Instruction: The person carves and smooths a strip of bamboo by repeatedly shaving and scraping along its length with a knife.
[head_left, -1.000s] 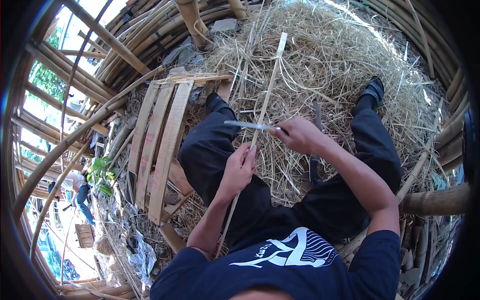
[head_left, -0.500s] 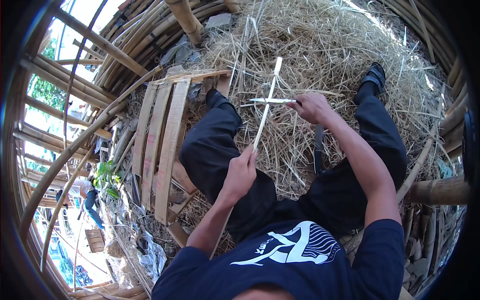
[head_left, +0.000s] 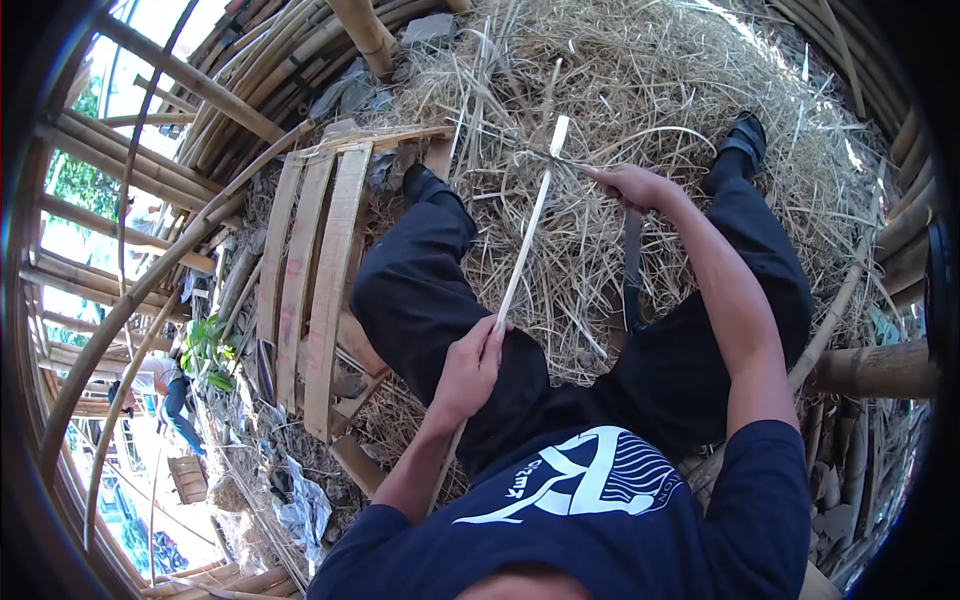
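Observation:
A long pale bamboo strip (head_left: 533, 225) slants up from my left hand (head_left: 468, 372), whose fingers are wrapped round its lower part beside my left thigh. My right hand (head_left: 637, 188) is closed round a knife's handle, index finger stretched forward. The knife blade (head_left: 572, 162) is hard to pick out against the straw; it points left and meets or crosses the strip near its upper end. Below the right hand, a dark flat blade-like object (head_left: 632, 268) lies between my legs, its exact kind unclear.
Straw-like shavings (head_left: 660, 90) cover the ground between and beyond my feet. A slatted wooden pallet (head_left: 325, 280) leans by my left leg. Bamboo poles (head_left: 190, 80) frame the left side, and a thick pole (head_left: 875, 375) juts in at right. Another person (head_left: 170, 390) is in the left background.
The knife has moved up along the strip toward its far end, its blade less distinct now. My left hand has shifted slightly down and left, still on the strip.

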